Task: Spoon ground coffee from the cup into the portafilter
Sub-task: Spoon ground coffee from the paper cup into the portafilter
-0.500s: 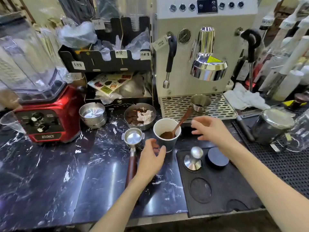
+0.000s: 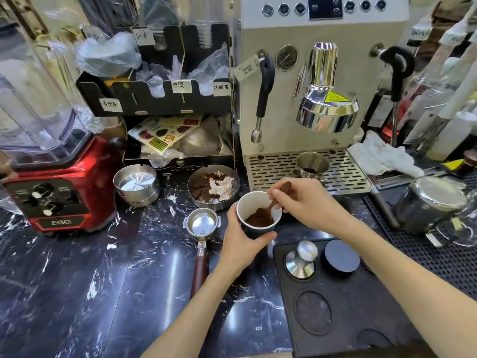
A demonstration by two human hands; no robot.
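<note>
A paper cup (image 2: 254, 206) with brown ground coffee (image 2: 259, 220) inside stands on the dark marble counter. My left hand (image 2: 238, 245) wraps around the cup's near side. My right hand (image 2: 304, 202) pinches the handle of a brown wooden spoon (image 2: 273, 202), whose bowl dips into the coffee. Left of the cup lies the portafilter (image 2: 202, 224), its steel basket looking empty and its wooden handle pointing toward me.
An espresso machine (image 2: 322, 99) stands behind, with a small steel cup (image 2: 312, 165) on its drip tray. A steel bowl of used grounds (image 2: 213, 187) sits behind the cup. A tamper (image 2: 302, 259) and black puck (image 2: 340, 257) rest on a black mat. A red blender (image 2: 56, 197) is at left.
My left hand has closed around the cup. My right hand came down from open above the spoon and took hold of its handle.
</note>
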